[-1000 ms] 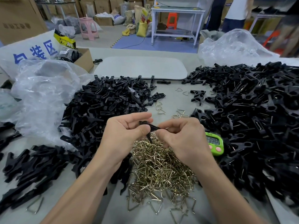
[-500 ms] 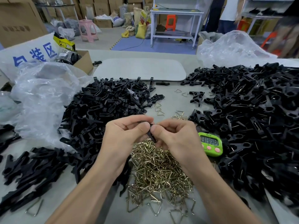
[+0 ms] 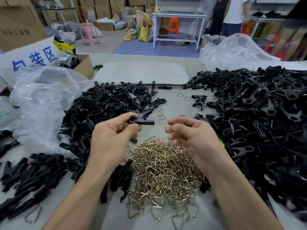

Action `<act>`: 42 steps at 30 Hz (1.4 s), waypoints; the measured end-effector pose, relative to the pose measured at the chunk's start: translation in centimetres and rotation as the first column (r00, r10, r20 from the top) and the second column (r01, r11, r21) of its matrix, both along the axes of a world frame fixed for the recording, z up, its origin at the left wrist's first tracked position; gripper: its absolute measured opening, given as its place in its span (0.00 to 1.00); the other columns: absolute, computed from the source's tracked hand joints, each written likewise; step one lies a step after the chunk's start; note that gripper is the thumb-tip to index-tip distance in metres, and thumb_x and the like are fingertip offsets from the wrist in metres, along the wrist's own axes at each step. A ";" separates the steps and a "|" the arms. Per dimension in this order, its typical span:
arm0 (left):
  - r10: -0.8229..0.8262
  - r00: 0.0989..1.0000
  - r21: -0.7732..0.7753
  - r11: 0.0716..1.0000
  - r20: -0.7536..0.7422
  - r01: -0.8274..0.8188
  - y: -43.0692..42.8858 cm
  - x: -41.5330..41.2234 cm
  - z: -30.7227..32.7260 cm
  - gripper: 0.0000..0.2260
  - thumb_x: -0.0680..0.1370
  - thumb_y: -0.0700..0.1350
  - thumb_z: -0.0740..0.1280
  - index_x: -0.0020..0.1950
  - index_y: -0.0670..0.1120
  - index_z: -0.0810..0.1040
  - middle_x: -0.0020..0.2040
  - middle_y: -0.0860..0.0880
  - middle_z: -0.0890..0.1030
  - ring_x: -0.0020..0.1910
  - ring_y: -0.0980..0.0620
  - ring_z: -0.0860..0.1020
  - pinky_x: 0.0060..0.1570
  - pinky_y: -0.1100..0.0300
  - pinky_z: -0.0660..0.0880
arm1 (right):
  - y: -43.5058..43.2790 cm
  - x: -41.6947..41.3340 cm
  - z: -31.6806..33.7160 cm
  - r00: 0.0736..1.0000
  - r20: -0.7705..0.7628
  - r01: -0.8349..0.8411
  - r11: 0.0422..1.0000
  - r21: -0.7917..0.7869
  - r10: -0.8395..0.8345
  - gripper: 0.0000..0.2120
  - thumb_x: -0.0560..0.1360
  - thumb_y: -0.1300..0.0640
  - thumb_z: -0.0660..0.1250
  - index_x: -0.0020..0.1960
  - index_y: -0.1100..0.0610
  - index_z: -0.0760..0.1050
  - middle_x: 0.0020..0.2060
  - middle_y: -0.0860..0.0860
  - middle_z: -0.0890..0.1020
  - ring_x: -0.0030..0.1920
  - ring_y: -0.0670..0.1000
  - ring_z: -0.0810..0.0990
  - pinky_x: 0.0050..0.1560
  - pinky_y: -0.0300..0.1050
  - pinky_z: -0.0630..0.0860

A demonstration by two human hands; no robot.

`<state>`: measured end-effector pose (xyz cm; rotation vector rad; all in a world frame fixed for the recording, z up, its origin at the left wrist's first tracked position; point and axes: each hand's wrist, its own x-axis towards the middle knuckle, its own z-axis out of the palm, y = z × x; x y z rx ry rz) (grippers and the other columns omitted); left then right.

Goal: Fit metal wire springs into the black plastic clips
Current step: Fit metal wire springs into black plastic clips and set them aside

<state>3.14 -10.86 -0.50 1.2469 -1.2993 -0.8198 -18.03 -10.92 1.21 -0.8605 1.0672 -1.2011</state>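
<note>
My left hand (image 3: 113,138) pinches a single black plastic clip (image 3: 141,121) between thumb and fingers and holds it level above the table. My right hand (image 3: 192,138) is a short gap to the right of the clip, not touching it. Its fingers are curled, and the end of a thin wire spring (image 3: 167,126) sticks out at the fingertips. Just below both hands lies a heap of brass-coloured wire springs (image 3: 162,168). A pile of black clips (image 3: 108,103) lies behind my left hand, and a larger pile (image 3: 252,117) spreads to the right.
More black clips (image 3: 29,173) lie at the lower left beside crumpled clear plastic bags (image 3: 43,103). A white board (image 3: 141,73) lies at the back centre and a cardboard box (image 3: 83,66) at the back left. A green timer (image 3: 221,144) peeks out behind my right hand. People stand in the background.
My hands were pressed together on the clip; now they have drawn apart. The clip stays in my left hand and my right hand has pulled away to the right.
</note>
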 end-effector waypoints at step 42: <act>0.015 0.995 0.102 0.995 -0.096 -0.005 -0.5 -0.5 -0.6 0.13 0.77 0.38 0.75 0.55 0.55 0.85 0.41 0.48 0.88 0.42 0.44 0.87 0.50 0.47 0.85 | 1.0 1.4 -0.2 0.670 -0.722 0.031 0.978 -0.206 -0.174 0.07 0.75 0.60 0.74 0.43 0.51 0.77 0.27 0.48 0.83 0.22 0.42 0.76 0.23 0.32 0.68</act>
